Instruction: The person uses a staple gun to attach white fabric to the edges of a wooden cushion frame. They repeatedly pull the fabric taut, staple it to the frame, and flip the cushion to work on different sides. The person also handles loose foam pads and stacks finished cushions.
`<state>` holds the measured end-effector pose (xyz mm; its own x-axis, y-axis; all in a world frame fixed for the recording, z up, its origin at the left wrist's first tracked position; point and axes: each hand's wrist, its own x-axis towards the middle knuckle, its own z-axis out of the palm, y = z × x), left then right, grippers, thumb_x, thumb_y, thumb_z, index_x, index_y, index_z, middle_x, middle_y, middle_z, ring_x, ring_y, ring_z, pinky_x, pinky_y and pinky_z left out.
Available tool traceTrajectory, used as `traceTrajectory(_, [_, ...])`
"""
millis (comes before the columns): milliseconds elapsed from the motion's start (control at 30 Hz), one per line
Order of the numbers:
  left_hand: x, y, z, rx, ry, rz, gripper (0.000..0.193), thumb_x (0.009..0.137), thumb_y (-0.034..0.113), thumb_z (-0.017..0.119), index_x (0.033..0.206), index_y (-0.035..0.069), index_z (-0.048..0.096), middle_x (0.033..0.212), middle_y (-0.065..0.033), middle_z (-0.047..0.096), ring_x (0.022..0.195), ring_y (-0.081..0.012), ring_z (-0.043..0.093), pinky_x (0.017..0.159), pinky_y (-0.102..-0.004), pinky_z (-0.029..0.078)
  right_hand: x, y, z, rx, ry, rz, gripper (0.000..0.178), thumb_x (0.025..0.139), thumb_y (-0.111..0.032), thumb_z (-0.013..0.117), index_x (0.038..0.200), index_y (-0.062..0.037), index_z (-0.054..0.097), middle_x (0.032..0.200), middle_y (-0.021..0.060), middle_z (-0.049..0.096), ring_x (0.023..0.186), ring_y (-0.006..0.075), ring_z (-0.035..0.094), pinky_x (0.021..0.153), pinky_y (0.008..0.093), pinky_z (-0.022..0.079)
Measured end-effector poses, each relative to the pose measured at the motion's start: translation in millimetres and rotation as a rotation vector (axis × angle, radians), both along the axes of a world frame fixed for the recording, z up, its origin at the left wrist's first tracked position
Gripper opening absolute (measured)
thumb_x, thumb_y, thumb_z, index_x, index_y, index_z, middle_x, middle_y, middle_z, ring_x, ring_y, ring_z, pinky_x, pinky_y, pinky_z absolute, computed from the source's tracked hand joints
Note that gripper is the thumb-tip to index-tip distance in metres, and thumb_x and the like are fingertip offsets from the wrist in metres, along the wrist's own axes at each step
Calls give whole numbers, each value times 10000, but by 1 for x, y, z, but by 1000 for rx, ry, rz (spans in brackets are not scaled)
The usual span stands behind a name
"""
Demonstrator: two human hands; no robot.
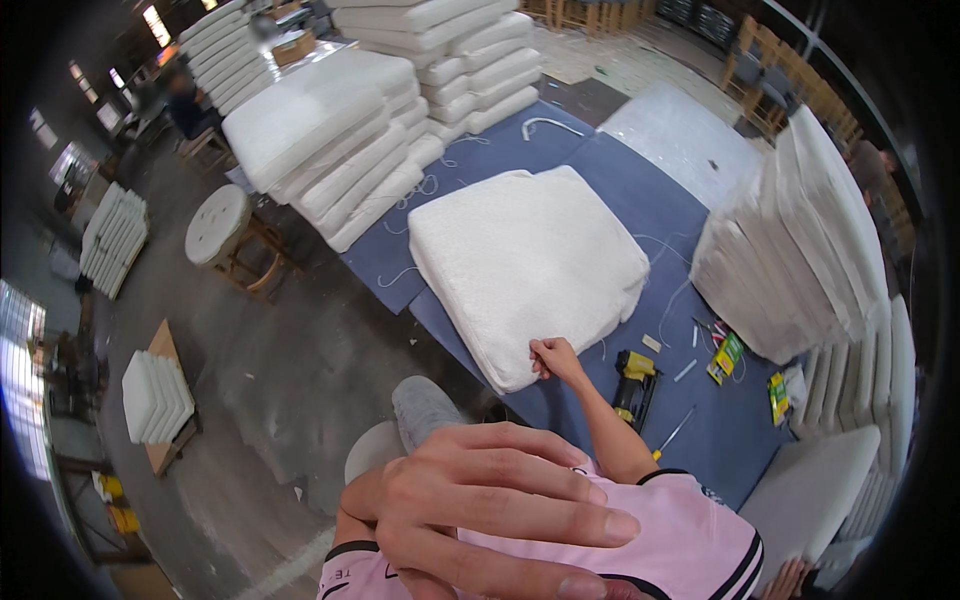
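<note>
Right hand (pixel 553 357) pinches the white cushion's (pixel 525 265) near corner; it lies flat, square, on the blue surface (pixel 640 190). Left hand (pixel 490 515) hangs open, empty.

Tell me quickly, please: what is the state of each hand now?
Left hand: open, fingers spread, close to the camera, holding nothing.
Right hand: closed, pinching the near edge of the white cushion on the blue table.
</note>
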<state>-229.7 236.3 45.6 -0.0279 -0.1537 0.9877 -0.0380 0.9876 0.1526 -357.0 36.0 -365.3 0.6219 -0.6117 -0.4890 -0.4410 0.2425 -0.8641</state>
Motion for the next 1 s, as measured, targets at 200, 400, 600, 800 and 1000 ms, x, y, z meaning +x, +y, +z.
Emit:
traceTrajectory(200, [-7,-9,-2,98,-13,-172,639,1091,526,352,1030,51,775,1060,-259,736,921,-335,735,792,-433,584,-2,2,5,18,-15,-31,374,977,-315,621,771,-7,666,602,91,668,392,119,534,414,276,445])
traceTrajectory(400, [-17,4,0,394,111,-321,747,1108,531,249,1037,19,788,1122,-300,706,906,-381,726,801,-460,574,-5,2,-1,6,-26,-34,373,966,-311,627,781,6,691,606,93,672,405,124,543,419,281,449])
traceTrajectory(600, [-18,4,-8,373,193,-333,740,1106,536,258,1046,21,787,1118,-305,706,862,-371,723,779,-455,573,-5,1,-1,6,-10,-3,400,995,-352,626,779,-19,673,597,81,668,391,108,530,413,264,439])
traceTrajectory(800, [-12,-21,-21,152,115,-400,585,1060,548,444,1078,72,783,1105,-272,719,924,-341,733,795,-422,588,-6,1,2,35,-23,-15,418,1011,-356,620,782,-10,671,595,79,667,393,107,532,413,266,438])
traceTrajectory(1000, [-11,-19,-20,204,108,-406,605,1048,564,452,1096,61,784,1111,-291,710,926,-355,725,797,-431,584,-6,2,5,30,-15,-8,412,1011,-352,624,784,-11,673,607,81,673,399,106,537,415,265,438])
